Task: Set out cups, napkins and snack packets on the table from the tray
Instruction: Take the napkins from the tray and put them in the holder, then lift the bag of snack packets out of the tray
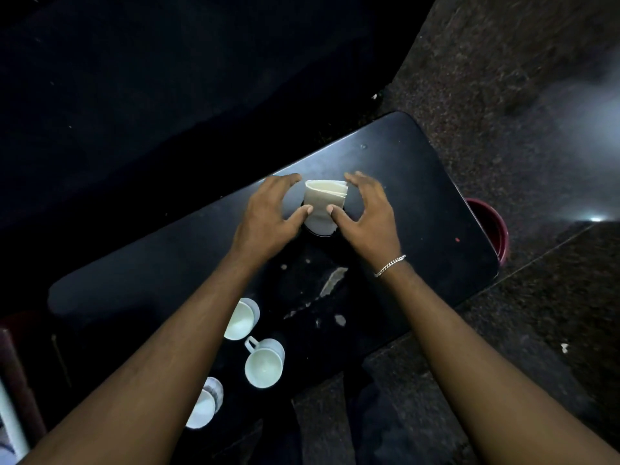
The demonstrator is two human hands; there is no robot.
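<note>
On the dark table (419, 182), head view: both hands are working a folded napkin (323, 203), left hand (270, 214) and right hand (365, 219) spread, thumbs touching it. Three cups (263, 362) are already sitting near the front edge (snack packets and tray not showing).

Black, faintly glossy rectangular worktop (419, 196) with pale grey scuffs and chipped patches near its middle and one small red speck toward the right. Cream-white folded paper napkin (323, 198); three white ceramic cups (263, 364) with a pale bluish-grey cast on their outer walls. Silver chain bracelet (389, 266), dark red round bucket (493, 226), and speckled brown-grey stone floor (503, 95).
</note>
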